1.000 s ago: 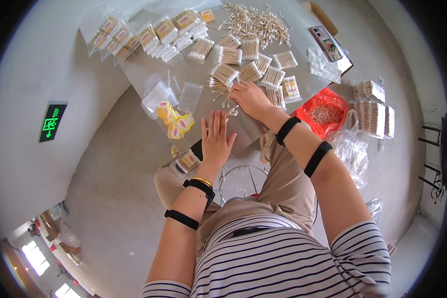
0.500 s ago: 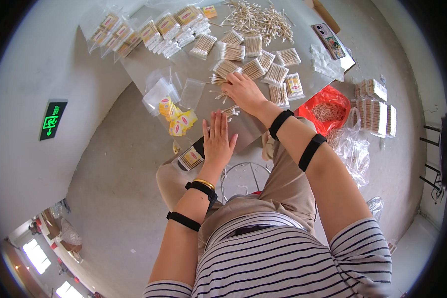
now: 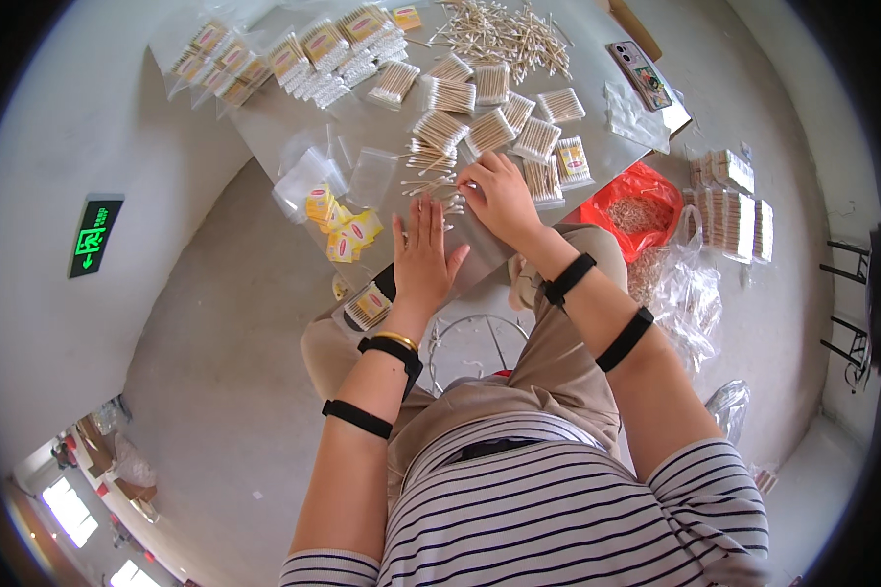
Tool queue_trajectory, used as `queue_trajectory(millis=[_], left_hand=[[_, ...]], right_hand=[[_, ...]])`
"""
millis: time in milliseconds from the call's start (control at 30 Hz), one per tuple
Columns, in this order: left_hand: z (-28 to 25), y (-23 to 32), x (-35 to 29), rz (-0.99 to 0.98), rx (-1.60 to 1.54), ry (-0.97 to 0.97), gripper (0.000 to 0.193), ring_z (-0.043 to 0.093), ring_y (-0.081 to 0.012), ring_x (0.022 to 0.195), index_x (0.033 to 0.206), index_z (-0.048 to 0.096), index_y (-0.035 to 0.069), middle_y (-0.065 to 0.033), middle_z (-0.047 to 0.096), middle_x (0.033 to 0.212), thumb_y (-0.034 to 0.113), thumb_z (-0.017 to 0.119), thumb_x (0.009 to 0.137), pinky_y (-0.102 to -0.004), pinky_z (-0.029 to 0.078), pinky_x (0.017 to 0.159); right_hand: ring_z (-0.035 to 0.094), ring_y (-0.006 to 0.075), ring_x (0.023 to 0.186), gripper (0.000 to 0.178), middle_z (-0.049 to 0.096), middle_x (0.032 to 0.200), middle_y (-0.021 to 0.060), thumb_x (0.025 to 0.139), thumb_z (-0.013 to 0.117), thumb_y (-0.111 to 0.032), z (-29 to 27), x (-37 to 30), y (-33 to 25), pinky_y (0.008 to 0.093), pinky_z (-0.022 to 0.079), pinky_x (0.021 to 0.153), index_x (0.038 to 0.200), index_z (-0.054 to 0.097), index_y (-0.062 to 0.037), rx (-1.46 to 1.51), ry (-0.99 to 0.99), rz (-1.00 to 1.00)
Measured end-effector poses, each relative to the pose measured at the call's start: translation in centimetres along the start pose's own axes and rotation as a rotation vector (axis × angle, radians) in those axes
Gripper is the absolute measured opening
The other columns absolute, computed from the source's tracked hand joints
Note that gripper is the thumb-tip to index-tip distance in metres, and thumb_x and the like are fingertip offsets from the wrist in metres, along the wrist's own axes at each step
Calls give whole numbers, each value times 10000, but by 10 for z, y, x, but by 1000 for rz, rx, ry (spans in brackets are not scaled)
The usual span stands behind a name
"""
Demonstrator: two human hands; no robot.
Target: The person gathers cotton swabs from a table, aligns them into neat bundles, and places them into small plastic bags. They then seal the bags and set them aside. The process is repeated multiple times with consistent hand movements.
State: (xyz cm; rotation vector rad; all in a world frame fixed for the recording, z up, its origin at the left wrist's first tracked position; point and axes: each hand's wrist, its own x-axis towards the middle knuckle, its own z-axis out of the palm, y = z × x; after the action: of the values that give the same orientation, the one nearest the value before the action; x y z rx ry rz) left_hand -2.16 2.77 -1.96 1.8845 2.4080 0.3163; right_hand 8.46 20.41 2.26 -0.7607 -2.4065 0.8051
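My left hand point(image 3: 423, 256) lies flat at the table's near edge, fingers stretched out over a small bunch of loose cotton swabs point(image 3: 449, 206). My right hand point(image 3: 504, 201) is beside it, fingers bent and fingertips pinched at the ends of some cotton swabs point(image 3: 431, 185); how many are in the grip is hidden. Just beyond lies a loose stack of cotton swabs point(image 3: 429, 155). Filled clear packs of cotton swabs point(image 3: 489, 131) spread across the middle. Left of my left hand, yellow label cards point(image 3: 354, 235) lie with empty clear bags point(image 3: 370, 178).
A heap of loose swabs point(image 3: 507, 37) covers the far side. Labelled packs point(image 3: 323, 47) are stacked at the far left. A phone point(image 3: 640, 75) lies at the right edge. A red bag point(image 3: 636, 210) of swabs stands below. One labelled pack point(image 3: 367, 307) sits by my left wrist.
My right hand has drawn back from the swab stack and moved right and nearer, uncovering the swabs there. My left hand stays nearly in place, pressed over the small bunch.
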Motion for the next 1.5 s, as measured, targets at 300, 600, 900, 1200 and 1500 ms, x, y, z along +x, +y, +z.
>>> queue_trajectory(millis=[300,600,900,1200,1500], left_hand=[[-2,-4,-4,38,-35,-58,913,125,-321,1646,1692,174,38,-141,158,1777,566,528,1036,-642,38,1290],[-9,-8,-22,88,-47,-63,886,139,-299,1645,1692,210,62,-106,198,1772,498,589,1020,-647,34,1290],[-9,-13,8,39,75,-45,893,156,-257,1642,1702,203,97,-59,219,1770,532,574,1016,-639,59,1299],[-2,-10,29,-52,106,-18,839,139,-273,1645,1704,193,90,-59,201,1776,567,460,1067,-628,7,1296],[-38,-33,21,72,-122,53,462,320,-321,1549,1461,592,155,-58,453,1619,338,591,1036,-600,137,1286]], right_hand=[[582,345,1003,90,627,981,102,870,722,-95,-6,-58,4,450,490,901,960,726,-99,54,51,170],[564,344,1007,88,596,995,110,890,714,-104,22,-68,6,459,469,911,972,682,-105,3,95,251],[551,326,991,56,574,996,101,988,627,-160,41,-54,7,452,422,865,1013,616,-111,-195,223,257],[548,298,982,80,562,978,82,964,636,-188,43,-53,4,434,420,853,1012,606,-131,-310,196,252],[541,297,980,70,546,983,80,966,631,-171,43,-53,5,437,415,850,1015,596,-136,-322,185,253]])
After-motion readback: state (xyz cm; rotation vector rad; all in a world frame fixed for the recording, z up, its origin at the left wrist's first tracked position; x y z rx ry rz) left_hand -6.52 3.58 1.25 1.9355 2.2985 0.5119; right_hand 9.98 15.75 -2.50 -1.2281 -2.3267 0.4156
